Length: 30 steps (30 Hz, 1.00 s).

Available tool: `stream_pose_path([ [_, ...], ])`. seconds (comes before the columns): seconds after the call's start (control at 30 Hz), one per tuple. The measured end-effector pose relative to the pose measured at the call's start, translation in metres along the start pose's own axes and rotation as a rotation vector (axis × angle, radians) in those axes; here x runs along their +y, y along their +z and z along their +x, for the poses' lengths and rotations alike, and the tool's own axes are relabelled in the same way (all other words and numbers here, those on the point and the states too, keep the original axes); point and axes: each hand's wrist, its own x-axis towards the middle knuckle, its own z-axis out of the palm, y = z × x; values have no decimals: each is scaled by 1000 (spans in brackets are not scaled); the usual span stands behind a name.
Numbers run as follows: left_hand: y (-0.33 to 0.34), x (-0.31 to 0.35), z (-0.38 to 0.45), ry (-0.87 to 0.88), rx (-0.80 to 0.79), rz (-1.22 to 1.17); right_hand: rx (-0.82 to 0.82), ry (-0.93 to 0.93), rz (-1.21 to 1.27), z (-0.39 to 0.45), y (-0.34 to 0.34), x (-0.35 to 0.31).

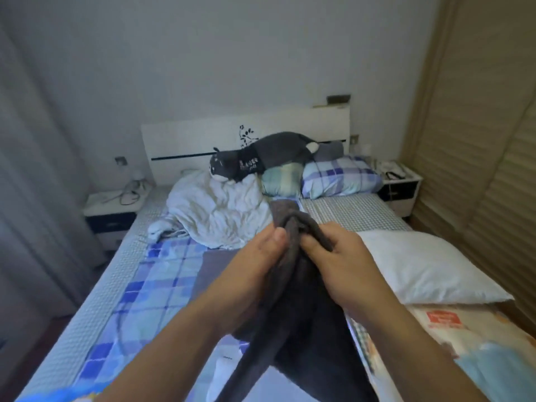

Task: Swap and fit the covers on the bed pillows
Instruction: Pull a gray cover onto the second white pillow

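Here the dark grey cover (301,309) hangs bunched between both hands, its long axis running from the grip down toward the person. The left hand (261,256) and right hand (333,253) pinch its top edge. The bare white pillow (429,265) lies just right, nearer the right hand, lengthwise along the bed (356,211).

At frame centre both hands, left hand (262,256) and right hand (333,253), grip a pillow cover (304,314) above the bed (95,300). A bare pillow (429,268) lies right; a crumpled duvet (217,210) upper centre-left, a plush toy (261,158) on it; two pillows (339,175) before the headboard (203,134).
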Motion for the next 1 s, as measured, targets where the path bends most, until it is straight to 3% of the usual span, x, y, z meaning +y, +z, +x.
stream_pose_path([
  [0.13,-26,29,-7,36,-38,355,-270,121,370,10,21,-38],
  [0.2,-38,36,-4,15,-21,531,-291,247,618,16,26,-49],
  [0.23,-42,39,-4,19,-20,589,-259,284,649,19,30,-53],
  [0.37,-62,48,5,16,-25,941,-25,225,323,45,52,-42],
  [0.43,-92,53,5,-20,25,1151,97,332,445,67,37,-25],
  [0.5,-142,49,1,-63,160,1338,269,444,567,84,4,4],
  [0.57,-197,36,-11,-180,395,1438,417,473,601,90,-30,32],
  [0.63,-237,22,-27,-331,633,1331,481,465,571,92,-54,52],
  [0.73,-264,4,-35,-395,838,884,462,438,468,92,-68,68],
  [0.87,-254,4,-18,-143,847,530,399,405,281,89,-62,76],
  [1.0,-213,29,0,-92,711,410,366,410,176,86,-59,88],
])
